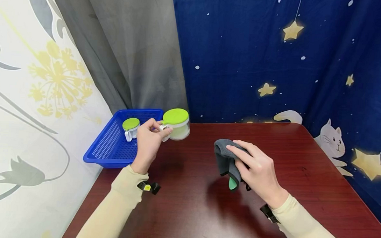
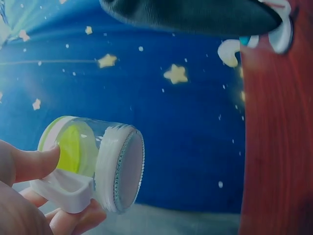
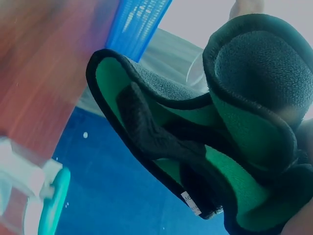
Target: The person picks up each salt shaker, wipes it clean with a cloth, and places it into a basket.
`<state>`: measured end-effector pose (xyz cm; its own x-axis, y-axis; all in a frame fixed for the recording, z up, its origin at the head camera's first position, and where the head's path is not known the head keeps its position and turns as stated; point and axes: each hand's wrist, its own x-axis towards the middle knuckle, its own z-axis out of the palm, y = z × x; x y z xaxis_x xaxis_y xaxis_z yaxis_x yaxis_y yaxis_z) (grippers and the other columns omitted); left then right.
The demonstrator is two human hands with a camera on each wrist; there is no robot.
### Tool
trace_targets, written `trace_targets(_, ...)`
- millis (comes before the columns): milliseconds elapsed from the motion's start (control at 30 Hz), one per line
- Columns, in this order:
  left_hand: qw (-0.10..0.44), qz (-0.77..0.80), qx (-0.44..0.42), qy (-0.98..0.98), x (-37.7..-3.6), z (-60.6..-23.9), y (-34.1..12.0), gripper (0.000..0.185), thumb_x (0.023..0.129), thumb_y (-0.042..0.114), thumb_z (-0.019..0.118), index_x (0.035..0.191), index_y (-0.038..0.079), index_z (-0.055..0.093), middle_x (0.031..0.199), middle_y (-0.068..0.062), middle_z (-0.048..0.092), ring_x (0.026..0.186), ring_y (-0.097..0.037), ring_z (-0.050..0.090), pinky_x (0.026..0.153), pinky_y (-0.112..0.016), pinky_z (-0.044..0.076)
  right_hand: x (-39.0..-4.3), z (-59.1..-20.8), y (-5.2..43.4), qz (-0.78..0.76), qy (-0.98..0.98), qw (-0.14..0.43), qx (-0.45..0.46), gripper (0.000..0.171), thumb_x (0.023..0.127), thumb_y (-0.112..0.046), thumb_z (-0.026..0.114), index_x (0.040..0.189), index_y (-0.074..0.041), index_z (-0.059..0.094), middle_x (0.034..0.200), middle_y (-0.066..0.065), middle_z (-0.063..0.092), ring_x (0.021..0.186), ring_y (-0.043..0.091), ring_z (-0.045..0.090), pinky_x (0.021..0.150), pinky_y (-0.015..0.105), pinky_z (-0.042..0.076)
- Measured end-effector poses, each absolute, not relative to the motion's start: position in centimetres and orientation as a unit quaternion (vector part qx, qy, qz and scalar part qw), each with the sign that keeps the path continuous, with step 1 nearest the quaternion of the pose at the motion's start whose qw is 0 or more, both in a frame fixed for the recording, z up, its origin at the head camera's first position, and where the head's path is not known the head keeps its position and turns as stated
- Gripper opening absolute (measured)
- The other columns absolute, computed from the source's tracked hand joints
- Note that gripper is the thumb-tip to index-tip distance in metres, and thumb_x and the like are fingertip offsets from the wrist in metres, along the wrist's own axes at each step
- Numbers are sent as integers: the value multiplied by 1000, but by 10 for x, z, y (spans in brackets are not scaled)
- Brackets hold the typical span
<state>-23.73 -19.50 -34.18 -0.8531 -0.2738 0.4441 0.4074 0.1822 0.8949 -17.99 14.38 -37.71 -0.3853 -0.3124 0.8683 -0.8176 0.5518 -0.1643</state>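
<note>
1. Head view: two green-lidded jars; left hand (image 1: pixel 149 141) pinches one jar (image 1: pixel 177 125) by its handle, above the table's (image 1: pixel 302 179) far left.
2. Second jar (image 1: pixel 131 128) sits in one blue basket (image 1: pixel 105 147).
3. Right hand (image 1: pixel 258 172) grips one grey cloth (image 1: pixel 227 159), mid-table.

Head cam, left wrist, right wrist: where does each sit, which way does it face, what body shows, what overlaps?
Head: on the person's head, facing forward and down at the table; shows both sleeves, left hand holding the green-lidded jar, right hand gripping the grey cloth.
Left wrist: below the left hand, facing the star curtain; fingers and jar show.
Right wrist: under the right hand, facing the cloth; little hand visible.
Shared: jar in head and left wrist; cloth in head and right wrist.
</note>
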Motion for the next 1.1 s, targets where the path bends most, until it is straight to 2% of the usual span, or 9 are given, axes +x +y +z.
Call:
trace_targets(167,268,-640,-13,-720,-260,-329,-220,39,72,0,88,70,-2,49,107,-17,72,90,-25,70,66,-27,58,-181,-372,160,282,-790,416,352,44,84,-2,67,124,-19,73,127,8,66,106,23,66,76,42,57)
trace_targets(467,299,-600,48,-740,-308,-310,-270,40,72,10,91,67,-2,54,98,-11,70,90,-20,63,64,-27,53,-180,-367,193,239,-817,411,326,44,84,-5,68,124,-21,74,125,4,67,104,22,66,74,44,56)
trace_targets(667,282,-577,62,-764,-336,-315,-299,38,73,14,91,68,-1,57,101,-11,71,98,-17,63,71,-27,53,-175,-372,209,219,-834,401,309,46,82,-6,69,125,-22,73,126,4,67,103,22,67,65,44,57)
trace_targets(800,277,-561,84,-776,-352,-328,-318,37,73,15,90,62,4,56,102,-11,70,96,-16,61,71,-25,51,-172,-374,216,210,-841,399,299,48,81,-5,71,126,-23,72,127,4,66,102,22,68,62,41,55)
trace_targets(867,278,-556,98,-777,-359,-338,-325,38,74,13,88,58,8,54,98,-8,69,92,-15,59,69,-24,50,-171,-374,221,210,-843,401,292,49,80,-5,72,126,-22,73,126,4,66,100,21,68,62,36,53)
trace_targets(933,274,-551,116,-779,-367,-348,-333,41,74,13,87,55,11,51,88,-3,66,83,-16,57,62,-24,48,-169,-372,226,212,-842,407,282,48,79,-5,73,124,-22,73,126,4,67,97,20,68,63,31,50)
trace_targets(1033,256,-541,144,-788,-378,-364,-345,44,74,16,87,54,15,48,67,4,53,73,-17,51,52,-26,41,-166,-368,235,216,-841,419,266,47,78,-4,75,122,-21,74,124,4,68,93,21,68,65,26,45)
trace_targets(1100,234,-527,165,-800,-385,-375,-351,44,74,19,87,57,15,47,60,5,44,69,-20,47,49,-28,37,-165,-364,241,214,-840,428,255,46,77,-4,75,121,-20,75,123,5,68,92,22,67,66,25,43)
